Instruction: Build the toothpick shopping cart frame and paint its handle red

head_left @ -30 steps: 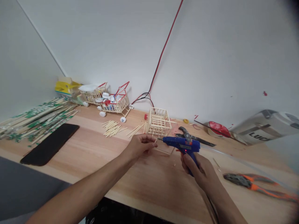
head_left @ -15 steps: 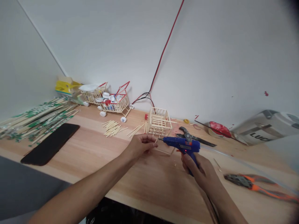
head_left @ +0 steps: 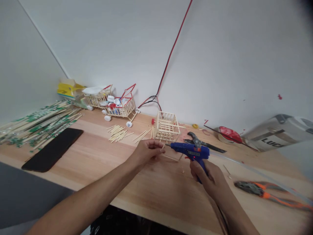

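My right hand (head_left: pixel 206 178) is wrapped round the grip of a blue hot glue gun (head_left: pixel 189 150), whose nozzle points left toward my left hand (head_left: pixel 146 152). My left hand's fingers are pinched on a thin wooden stick (head_left: pixel 162 147) right at the nozzle tip. Just behind both hands stands a small open cage of wooden sticks (head_left: pixel 167 126) on the wooden table (head_left: pixel 97 156). A few loose sticks lie under the gun.
Orange-handled pliers (head_left: pixel 265 192) lie at the right, black cutters (head_left: pixel 198 141) behind the gun. A pile of short sticks (head_left: pixel 117 133), two stick carts (head_left: pixel 114 104), wrapped chopsticks (head_left: pixel 39 122) and a black phone (head_left: pixel 52 149) fill the left. A silver case (head_left: pixel 276 130) and red wire (head_left: pixel 171 55) are at the back.
Almost nothing has moved; the view has shifted slightly, and both hands keep the stick and glue gun together in the same place.
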`<state>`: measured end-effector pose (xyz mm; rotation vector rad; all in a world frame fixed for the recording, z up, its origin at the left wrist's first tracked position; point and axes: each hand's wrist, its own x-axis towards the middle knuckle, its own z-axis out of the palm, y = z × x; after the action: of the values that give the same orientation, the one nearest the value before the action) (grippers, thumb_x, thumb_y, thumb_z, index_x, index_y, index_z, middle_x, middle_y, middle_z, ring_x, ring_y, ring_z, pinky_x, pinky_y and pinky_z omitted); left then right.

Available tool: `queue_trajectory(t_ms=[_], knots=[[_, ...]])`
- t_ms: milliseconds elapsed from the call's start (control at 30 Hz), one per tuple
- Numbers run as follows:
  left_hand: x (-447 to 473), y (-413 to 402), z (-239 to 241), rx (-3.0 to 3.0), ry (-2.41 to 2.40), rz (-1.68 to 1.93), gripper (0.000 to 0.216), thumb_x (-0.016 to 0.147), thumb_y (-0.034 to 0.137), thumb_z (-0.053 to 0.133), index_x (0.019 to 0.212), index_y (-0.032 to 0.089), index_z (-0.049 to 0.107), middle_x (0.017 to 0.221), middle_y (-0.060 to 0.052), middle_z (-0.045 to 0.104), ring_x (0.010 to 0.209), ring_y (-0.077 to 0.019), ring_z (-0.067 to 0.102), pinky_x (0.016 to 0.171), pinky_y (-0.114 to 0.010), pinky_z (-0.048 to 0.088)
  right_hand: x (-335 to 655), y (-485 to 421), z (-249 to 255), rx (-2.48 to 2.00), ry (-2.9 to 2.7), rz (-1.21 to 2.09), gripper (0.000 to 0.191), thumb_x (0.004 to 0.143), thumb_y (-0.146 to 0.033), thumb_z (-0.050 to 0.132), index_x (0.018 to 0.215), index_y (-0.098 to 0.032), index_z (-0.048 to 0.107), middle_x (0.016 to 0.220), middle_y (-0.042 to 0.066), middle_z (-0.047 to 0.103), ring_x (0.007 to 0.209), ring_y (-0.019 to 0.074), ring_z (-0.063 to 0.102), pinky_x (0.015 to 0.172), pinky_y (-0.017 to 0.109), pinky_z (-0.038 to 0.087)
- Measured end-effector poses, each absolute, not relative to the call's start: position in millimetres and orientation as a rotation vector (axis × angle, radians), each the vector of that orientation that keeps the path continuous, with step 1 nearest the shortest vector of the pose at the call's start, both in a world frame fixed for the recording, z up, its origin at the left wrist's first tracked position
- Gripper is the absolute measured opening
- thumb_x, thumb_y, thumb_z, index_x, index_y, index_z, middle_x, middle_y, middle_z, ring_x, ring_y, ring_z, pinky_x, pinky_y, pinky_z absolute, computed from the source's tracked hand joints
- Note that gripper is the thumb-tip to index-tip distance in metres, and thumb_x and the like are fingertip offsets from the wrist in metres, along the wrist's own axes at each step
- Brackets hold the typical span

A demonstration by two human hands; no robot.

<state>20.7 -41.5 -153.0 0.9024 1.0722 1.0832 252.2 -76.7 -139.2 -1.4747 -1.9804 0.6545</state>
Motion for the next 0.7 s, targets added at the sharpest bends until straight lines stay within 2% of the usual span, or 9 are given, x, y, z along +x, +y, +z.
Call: queue_trajectory(t_ms=[700], knots=[[20.2, -41.4, -153.4, 0.919, 1.073, 1.076, 0.023, 0.06, 0.023, 0.08, 0.078, 0.013, 0.07, 0.069, -0.002, 0.068, 0.05, -0.0055, 0.048, 0.049, -0.019, 0.033, 252.0, -76.4, -138.1, -1.451, -2.004, 0.614, 0.048, 0.095, -0.053, 0.034, 0.06, -0.022, 0.047, 0.052, 0.001, 0.054, 0.05, 0.0147, 0.049, 0.051, 0.027, 0.037]])
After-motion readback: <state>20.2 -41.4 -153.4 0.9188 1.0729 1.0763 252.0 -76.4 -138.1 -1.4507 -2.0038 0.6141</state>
